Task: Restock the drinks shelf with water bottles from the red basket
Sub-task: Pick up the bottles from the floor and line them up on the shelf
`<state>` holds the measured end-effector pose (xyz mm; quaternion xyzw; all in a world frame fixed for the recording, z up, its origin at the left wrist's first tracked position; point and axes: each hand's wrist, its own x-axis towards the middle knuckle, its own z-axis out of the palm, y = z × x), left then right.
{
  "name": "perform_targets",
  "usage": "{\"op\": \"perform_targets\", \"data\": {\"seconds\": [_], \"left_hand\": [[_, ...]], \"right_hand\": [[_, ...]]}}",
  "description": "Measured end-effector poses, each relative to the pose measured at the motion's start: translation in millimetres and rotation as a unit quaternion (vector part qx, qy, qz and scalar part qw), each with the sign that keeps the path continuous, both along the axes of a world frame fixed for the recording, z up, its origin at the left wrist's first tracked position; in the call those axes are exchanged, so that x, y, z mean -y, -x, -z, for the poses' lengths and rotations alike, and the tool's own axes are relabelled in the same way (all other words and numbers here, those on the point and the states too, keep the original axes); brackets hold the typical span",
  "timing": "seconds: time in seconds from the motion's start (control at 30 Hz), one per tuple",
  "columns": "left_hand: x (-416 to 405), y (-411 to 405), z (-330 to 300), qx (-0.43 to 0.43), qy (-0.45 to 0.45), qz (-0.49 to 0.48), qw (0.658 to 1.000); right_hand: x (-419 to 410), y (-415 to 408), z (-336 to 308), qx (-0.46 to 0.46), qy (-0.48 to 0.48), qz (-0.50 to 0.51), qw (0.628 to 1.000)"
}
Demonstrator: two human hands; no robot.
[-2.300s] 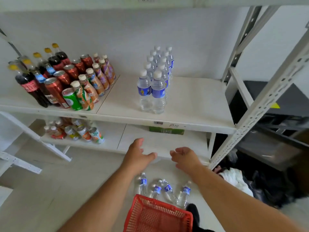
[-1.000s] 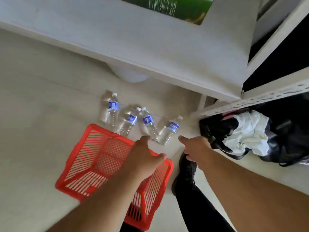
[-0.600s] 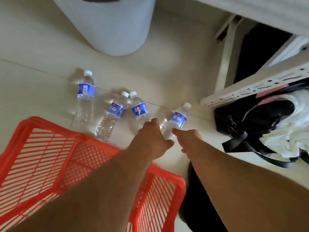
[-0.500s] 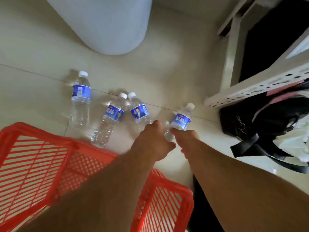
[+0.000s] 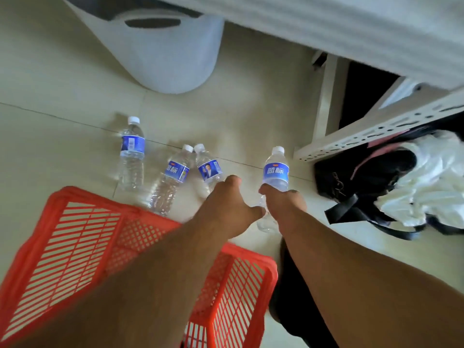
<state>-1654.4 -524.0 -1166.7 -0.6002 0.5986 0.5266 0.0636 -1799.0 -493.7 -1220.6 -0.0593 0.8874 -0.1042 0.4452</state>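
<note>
Several clear water bottles with blue labels lie on the tiled floor beyond the red basket point(image 5: 82, 237), which holds no bottles that I can see. My right hand point(image 5: 282, 204) grips the rightmost bottle point(image 5: 275, 172) round its lower body, tipping its cap end up. My left hand point(image 5: 227, 204) reaches down onto the third bottle point(image 5: 208, 169), covering its lower half; the fingers are hidden behind the hand. Two more bottles lie apart to the left, one point(image 5: 131, 154) alone and one point(image 5: 172, 177) with its cap next to the third bottle's cap.
A white plastic bin point(image 5: 165, 54) stands on the floor behind the bottles. The white shelf edge point(image 5: 351, 28) overhangs at the top right, its perforated upright point(image 5: 376, 129) slanting down. A black bag point(image 5: 364, 177) and white cloth point(image 5: 431, 177) lie at the right.
My head dropped from the shelf to the floor. Both hands reached down past the basket to the bottles. The rightmost bottle has tilted up in my right hand.
</note>
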Motion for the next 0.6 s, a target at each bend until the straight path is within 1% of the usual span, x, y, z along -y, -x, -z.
{"op": "perform_targets", "data": {"seconds": [0.13, 0.33, 0.5, 0.6], "left_hand": [[-5.0, -15.4, -108.3, -0.019, 0.008, -0.018, 1.000], [-26.9, -61.4, -294.6, -0.045, 0.011, -0.054, 0.997], [-48.4, -110.4, -451.2, -0.076, 0.036, -0.127, 0.988], [-59.7, -131.9, -528.3, -0.099, 0.064, -0.150, 0.982]], "right_hand": [[-2.4, -10.7, -118.1, 0.000, 0.028, -0.044, 0.999], [-14.9, -50.3, -319.0, 0.053, 0.102, -0.093, 0.989], [-28.8, -90.7, -493.9, 0.073, 0.168, -0.150, 0.972], [-38.3, -109.1, -580.3, 0.070, 0.222, -0.176, 0.956]]}}
